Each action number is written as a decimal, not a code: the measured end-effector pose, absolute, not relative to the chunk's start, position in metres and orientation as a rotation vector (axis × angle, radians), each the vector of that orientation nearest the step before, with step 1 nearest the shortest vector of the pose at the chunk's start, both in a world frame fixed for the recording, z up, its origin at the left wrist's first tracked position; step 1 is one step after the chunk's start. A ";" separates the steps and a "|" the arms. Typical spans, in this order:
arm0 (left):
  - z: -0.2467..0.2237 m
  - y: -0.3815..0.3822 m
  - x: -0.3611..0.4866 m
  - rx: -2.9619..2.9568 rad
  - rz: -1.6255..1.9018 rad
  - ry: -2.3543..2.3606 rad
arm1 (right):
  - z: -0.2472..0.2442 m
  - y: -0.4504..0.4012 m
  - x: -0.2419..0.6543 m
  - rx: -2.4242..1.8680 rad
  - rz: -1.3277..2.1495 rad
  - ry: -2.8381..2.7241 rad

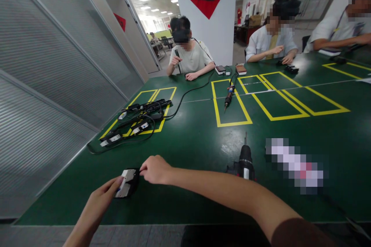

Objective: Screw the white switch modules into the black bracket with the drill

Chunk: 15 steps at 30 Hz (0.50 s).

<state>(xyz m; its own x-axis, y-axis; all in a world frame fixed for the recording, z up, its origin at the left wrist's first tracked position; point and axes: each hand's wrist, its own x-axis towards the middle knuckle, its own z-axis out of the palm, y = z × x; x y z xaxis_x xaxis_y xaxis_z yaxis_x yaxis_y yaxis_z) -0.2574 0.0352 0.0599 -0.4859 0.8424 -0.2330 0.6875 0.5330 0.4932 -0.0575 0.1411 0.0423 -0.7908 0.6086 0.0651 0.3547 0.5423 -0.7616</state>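
Observation:
On the green table near its front left lies a small flat device (127,185), with a pale plate on one side and a black casing on the other. My left hand (107,191) grips its left edge, the thumb on the pale plate and the other fingers mostly hidden. At the upper right corner of the casing, the fingertips of my right hand (156,169) are pinched together. Whatever sits between them is too small to make out. To the right of that hand, behind my forearm, lies a black power drill (245,160) with its bit pointing away from me.
Black adapters and cables (142,117) lie bunched at the left. An electric screwdriver (229,96) rests in a yellow taped rectangle (234,124). A blurred pale object (294,164) is at the right. Across the table sit co-workers, one (188,54) holding a dark-handled tool.

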 end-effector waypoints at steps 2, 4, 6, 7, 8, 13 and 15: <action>0.061 0.031 -0.256 1.211 0.553 2.327 | 0.042 0.127 -0.079 -0.856 1.252 -2.316; 0.063 0.027 -0.255 1.174 0.615 2.326 | 0.041 0.116 -0.092 -0.920 1.313 -2.180; 0.064 0.024 -0.255 1.134 0.654 2.323 | 0.041 0.109 -0.098 -0.964 1.330 -2.072; 0.065 0.022 -0.256 1.113 0.667 2.323 | 0.042 0.106 -0.099 -0.976 1.343 -2.035; 0.065 0.021 -0.256 1.098 0.674 2.322 | 0.044 0.103 -0.099 -0.988 1.360 -2.010; 0.066 0.019 -0.259 1.071 0.674 2.370 | 0.055 0.095 -0.101 -1.061 1.403 -2.005; 0.066 0.019 -0.260 1.079 0.665 2.400 | 0.057 0.093 -0.102 -1.076 1.401 -2.017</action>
